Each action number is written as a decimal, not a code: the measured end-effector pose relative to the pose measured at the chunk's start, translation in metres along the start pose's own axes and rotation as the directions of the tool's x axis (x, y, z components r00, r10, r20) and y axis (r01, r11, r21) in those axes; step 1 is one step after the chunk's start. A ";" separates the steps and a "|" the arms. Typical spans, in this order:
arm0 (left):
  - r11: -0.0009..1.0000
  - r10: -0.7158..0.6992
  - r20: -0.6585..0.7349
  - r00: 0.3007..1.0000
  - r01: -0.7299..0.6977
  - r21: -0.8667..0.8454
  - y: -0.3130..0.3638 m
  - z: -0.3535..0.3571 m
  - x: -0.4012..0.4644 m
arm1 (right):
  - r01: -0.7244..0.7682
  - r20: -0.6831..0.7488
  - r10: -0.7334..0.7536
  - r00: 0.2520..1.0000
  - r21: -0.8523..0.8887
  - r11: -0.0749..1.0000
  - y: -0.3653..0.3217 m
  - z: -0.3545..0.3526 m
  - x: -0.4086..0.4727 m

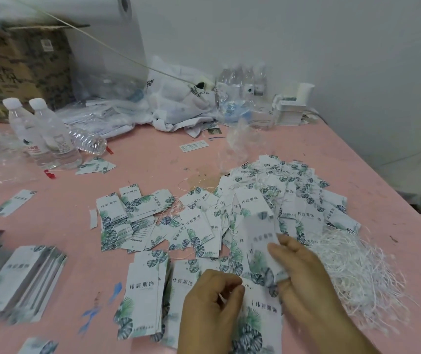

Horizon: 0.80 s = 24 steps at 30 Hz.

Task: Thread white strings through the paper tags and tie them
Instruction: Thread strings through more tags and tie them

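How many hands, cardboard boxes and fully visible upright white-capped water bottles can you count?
Hands: 2, left hand pinching a white string, right hand holding a paper tag
Cardboard box: 1
Upright white-capped water bottles: 2
Total: 5

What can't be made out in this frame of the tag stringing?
Head view only:
- Tag held by the right hand: motion-blurred, so its hole and any threading cannot be told.
- White string in the left hand: only a short bit shows between the curled fingers.
- Stacked tags at left: blurred and partly cut off by the frame edge.
- Cardboard box print: too blurred to read.
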State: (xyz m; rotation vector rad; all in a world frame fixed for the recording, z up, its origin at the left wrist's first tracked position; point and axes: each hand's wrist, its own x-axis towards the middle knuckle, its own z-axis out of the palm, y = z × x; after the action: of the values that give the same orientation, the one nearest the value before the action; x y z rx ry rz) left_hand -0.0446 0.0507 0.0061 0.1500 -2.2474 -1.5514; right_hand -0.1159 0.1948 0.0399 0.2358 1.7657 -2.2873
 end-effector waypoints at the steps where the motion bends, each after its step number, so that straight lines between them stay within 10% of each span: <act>1: 1.000 -0.006 -0.004 1.000 0.006 0.006 -0.001 -0.001 0.000 | 0.032 -0.025 -0.033 0.999 -0.050 0.998 -0.011 0.002 0.009; 6: 0.999 -0.050 0.001 0.999 0.050 0.003 -0.005 -0.004 0.001 | 0.234 -0.082 -0.278 0.957 -0.344 0.909 -0.061 0.022 0.064; 9: 0.996 -0.092 0.004 0.996 0.092 0.005 -0.006 -0.005 0.002 | 0.195 -0.102 -0.401 0.910 -0.749 0.633 -0.061 0.020 0.083; 13: 0.986 -0.164 0.023 0.986 0.164 0.027 -0.006 -0.010 0.005 | 0.391 0.018 -0.553 0.833 -0.726 0.566 -0.039 0.009 0.051; 19: 0.961 -0.159 0.105 0.982 0.129 0.244 -0.005 -0.016 0.003 | 0.292 0.201 -0.219 0.955 -0.772 0.565 0.013 -0.022 -0.016; 24: 0.934 -0.154 0.179 0.972 0.084 0.348 -0.004 -0.016 0.002 | 0.369 0.391 0.132 0.911 -0.915 0.162 0.013 -0.041 -0.017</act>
State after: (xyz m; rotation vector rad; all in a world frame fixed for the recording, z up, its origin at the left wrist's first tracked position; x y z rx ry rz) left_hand -0.0410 0.0341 0.0075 0.2388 -2.7033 -1.2711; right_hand -0.0971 0.2324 0.0220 -0.6155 2.6096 -0.6005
